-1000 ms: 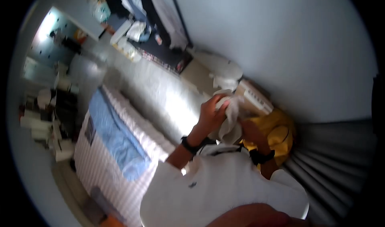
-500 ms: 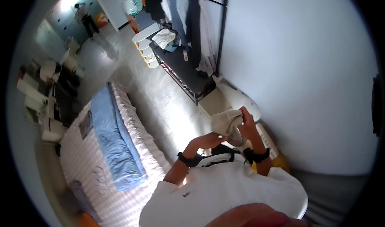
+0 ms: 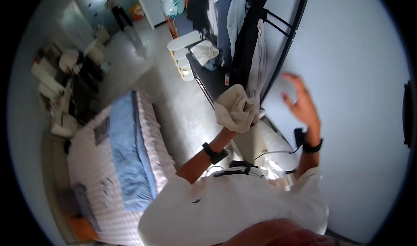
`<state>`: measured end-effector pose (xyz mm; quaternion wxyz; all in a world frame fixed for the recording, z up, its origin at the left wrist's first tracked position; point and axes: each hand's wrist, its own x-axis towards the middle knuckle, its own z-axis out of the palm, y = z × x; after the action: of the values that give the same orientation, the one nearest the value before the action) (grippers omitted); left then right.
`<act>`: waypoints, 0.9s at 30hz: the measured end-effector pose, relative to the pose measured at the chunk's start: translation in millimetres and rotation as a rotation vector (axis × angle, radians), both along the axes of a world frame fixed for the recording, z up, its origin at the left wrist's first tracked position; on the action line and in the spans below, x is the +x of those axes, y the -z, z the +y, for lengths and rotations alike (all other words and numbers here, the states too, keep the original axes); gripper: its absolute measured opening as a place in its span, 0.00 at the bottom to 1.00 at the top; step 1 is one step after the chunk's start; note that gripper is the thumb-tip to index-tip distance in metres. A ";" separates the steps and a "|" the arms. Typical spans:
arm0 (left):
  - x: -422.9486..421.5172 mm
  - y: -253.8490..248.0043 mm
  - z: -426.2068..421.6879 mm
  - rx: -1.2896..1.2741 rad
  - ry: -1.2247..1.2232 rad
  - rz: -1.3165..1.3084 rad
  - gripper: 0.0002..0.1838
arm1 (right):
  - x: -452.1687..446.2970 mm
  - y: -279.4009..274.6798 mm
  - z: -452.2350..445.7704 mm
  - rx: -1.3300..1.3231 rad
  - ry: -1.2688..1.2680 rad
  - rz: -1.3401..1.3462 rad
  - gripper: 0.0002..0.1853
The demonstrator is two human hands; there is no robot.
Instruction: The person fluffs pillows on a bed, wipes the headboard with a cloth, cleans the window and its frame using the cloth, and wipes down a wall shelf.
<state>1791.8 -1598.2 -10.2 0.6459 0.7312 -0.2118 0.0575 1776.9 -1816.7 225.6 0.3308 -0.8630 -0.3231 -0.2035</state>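
A crumpled beige cloth (image 3: 236, 108) is held up in front of me by my left hand (image 3: 229, 133), whose fingers are mostly hidden under it. To the right, apart from the cloth, my right hand (image 3: 301, 103) is raised against the pale wall, its fingers spread and holding nothing. Both wrists carry black bands, and a thin cable runs to the right one. Beyond the cloth, a black clothes rack (image 3: 280, 50) bears several hanging garments, with a whitish cloth (image 3: 204, 52) lying on its dark shelf.
A bed (image 3: 89, 159) with a folded blue blanket (image 3: 130, 159) stands at the left. White tiered shelves (image 3: 184, 40) are beside the rack. At the far upper left, a person (image 3: 116, 10) stands and another person (image 3: 71, 61) is beside cluttered furniture. Pale wall (image 3: 356, 94) lies right.
The cloth has gone from both hands to my left hand alone and moved up. My right hand has let go and moved right, opening. The view has turned, showing more of the rack.
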 end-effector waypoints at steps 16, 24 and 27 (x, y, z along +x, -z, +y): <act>251.9 -130.6 -24.6 0.187 0.083 -0.450 0.24 | 255.4 -148.4 -39.2 -0.184 0.653 -0.744 0.25; 376.8 -181.0 -91.4 0.053 0.334 -0.282 0.24 | 277.5 -149.2 -77.5 -0.577 0.711 -0.824 0.21; 391.1 -169.8 -100.7 0.034 0.391 -0.253 0.24 | 277.5 -144.9 -69.1 -0.794 0.738 -0.831 0.21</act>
<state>2182.9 -1698.9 159.6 0.6006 0.6741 -0.4295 0.0187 2054.4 -1885.7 370.5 -0.2536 -0.8228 -0.1582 -0.4834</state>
